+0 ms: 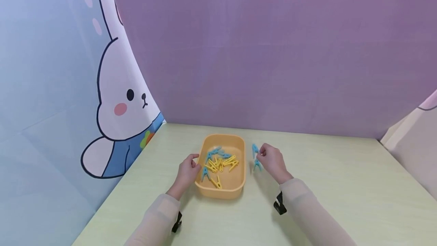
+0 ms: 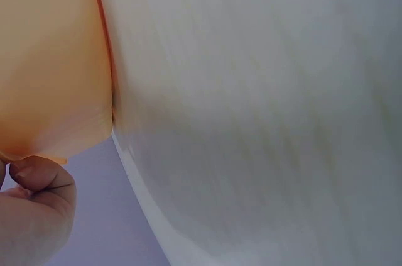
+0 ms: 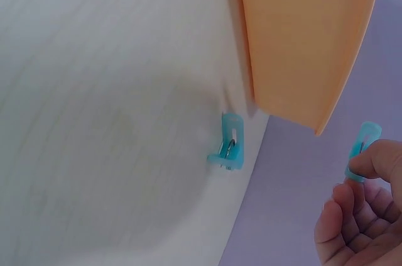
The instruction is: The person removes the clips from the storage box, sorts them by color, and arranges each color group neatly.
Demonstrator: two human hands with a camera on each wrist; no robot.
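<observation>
An orange plastic basket (image 1: 218, 194) stands on the table, holding several yellow clothespins (image 1: 233, 165) and several blue clothespins (image 1: 205, 174). At its left side my left hand (image 1: 187, 171) grips the rim; in the left wrist view the thumb (image 2: 39, 173) lies at the basket's edge (image 2: 56, 58). To the right of the basket, my right hand (image 1: 273, 161) pinches a blue clothespin (image 3: 369, 134) between thumb and fingertips, raised above the table. A second blue clothespin (image 3: 233, 143) rests on the table beside the basket, just below that hand in the head view.
The pale table (image 1: 341, 185) runs back to a purple backdrop (image 1: 273, 48). On the left hangs a blue sheet printed with a white rabbit (image 1: 119, 75). Black straps (image 1: 280, 204) hang at both wrists.
</observation>
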